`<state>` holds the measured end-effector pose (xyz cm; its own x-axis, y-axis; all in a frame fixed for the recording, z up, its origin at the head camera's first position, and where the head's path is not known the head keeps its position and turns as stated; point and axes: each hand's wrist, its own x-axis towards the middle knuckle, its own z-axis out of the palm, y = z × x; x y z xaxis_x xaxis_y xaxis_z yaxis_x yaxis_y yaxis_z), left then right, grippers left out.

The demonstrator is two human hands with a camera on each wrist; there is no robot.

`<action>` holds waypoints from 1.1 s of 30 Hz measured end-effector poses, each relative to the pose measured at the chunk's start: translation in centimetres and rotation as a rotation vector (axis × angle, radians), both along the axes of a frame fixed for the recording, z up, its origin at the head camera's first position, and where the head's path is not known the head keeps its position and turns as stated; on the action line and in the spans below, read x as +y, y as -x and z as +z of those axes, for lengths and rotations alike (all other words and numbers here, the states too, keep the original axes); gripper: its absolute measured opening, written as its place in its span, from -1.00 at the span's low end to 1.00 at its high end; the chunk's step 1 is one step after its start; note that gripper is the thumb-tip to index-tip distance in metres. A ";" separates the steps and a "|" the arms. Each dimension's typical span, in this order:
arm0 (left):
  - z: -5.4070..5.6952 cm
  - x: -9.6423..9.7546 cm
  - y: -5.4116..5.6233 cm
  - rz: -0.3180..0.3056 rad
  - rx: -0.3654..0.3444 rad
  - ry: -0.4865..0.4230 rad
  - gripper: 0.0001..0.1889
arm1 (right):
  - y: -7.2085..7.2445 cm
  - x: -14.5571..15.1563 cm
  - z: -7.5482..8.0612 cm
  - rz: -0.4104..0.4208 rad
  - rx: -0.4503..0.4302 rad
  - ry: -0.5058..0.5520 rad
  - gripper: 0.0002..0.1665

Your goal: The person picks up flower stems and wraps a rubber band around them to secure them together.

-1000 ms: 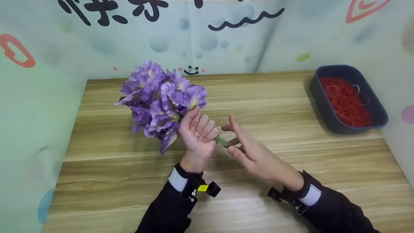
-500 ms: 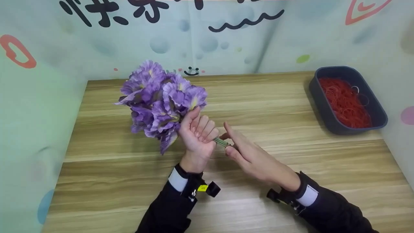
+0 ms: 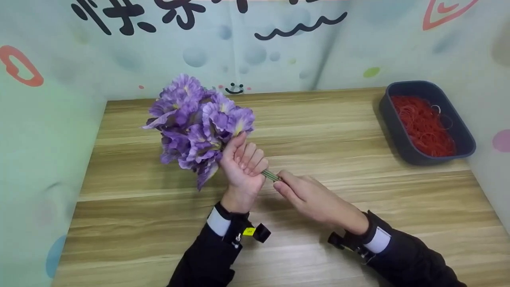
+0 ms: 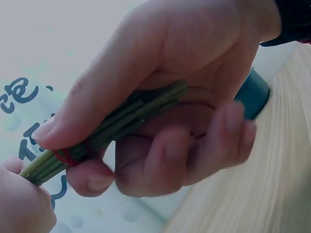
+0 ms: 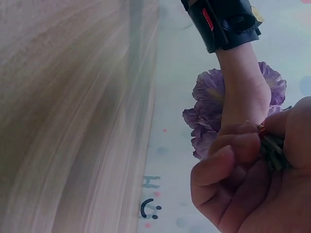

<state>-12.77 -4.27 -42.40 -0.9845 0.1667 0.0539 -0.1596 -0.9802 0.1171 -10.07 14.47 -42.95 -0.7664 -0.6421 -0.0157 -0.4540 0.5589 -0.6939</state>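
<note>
A bunch of purple artificial flowers with yellow-tinged petals hangs over the table, heads toward the upper left. My left hand grips its green stems just below the blooms. My right hand pinches the lower stems between thumb and index finger. In the left wrist view, a red rubber band circles the stems at that pinch, and the stem ends lie inside the right palm. The other right fingers are loosely curled. The right wrist view shows the stem ends against the right palm too.
A dark blue bin holding many red rubber bands stands at the table's back right. Printed cloth walls border the wood-grain table at the back and sides.
My right hand has gone from spread fingers beside the stem ends to pinching the stems, its raised index finger coming down. The left hand and the flowers have stayed nearly still.
</note>
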 end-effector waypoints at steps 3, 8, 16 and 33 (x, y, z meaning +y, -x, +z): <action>-0.2 0.0 0.0 0.003 0.002 0.022 -0.29 | 0.0 0.0 0.0 0.003 0.017 -0.006 -0.73; -0.4 0.1 0.1 -0.005 -0.007 0.040 -0.25 | -0.1 0.0 -0.2 0.013 0.034 -0.003 -0.73; -0.5 0.0 0.2 -0.031 0.001 0.027 -0.26 | -0.3 0.0 -0.1 0.033 0.098 0.004 -0.76; -0.3 0.0 0.4 -0.025 -0.012 0.093 -0.33 | -0.4 0.1 0.3 0.023 0.059 0.045 -0.73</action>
<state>-13.20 -4.25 -42.72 -0.9805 0.1950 0.0253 -0.1858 -0.9608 0.2058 -9.71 14.54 -42.66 -0.7499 -0.6589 0.0587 -0.5077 0.5163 -0.6897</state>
